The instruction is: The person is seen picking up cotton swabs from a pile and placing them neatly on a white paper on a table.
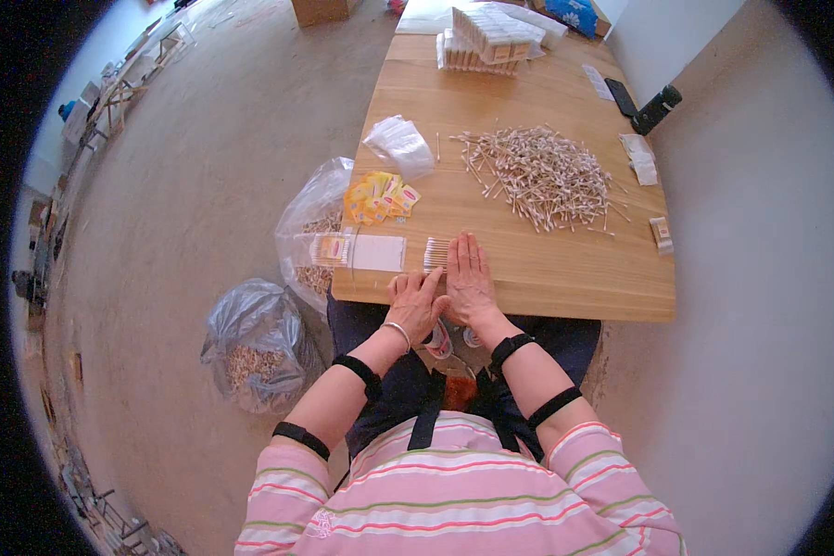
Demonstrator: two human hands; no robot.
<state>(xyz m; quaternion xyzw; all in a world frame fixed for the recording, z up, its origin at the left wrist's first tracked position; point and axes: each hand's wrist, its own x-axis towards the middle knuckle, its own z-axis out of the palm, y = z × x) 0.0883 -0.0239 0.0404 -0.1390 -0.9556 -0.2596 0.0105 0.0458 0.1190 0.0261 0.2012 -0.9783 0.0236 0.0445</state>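
Observation:
A short row of cotton swabs (436, 253) lies side by side near the table's front edge. My right hand (470, 278) is flat with its fingers stretched out, its edge along the right side of the row. At the near ends of the swabs, my left hand (415, 304) rests with bent fingertips slightly apart, its thumb reaching toward my right hand. Left of the row sits a white rectangular card or tray (378, 253). Beside that is a clear pack of swabs (331, 248) with a yellow label. Farther back on the right spreads a large loose pile of cotton swabs (547, 176).
Yellow label cards (380, 198) and clear plastic bags (400, 145) lie at the left edge. Stacked swab packs (486, 42) stand at the far end. A black cylinder (657, 109) is by the right wall. Swab-filled plastic bags (259, 343) sit left of the table.

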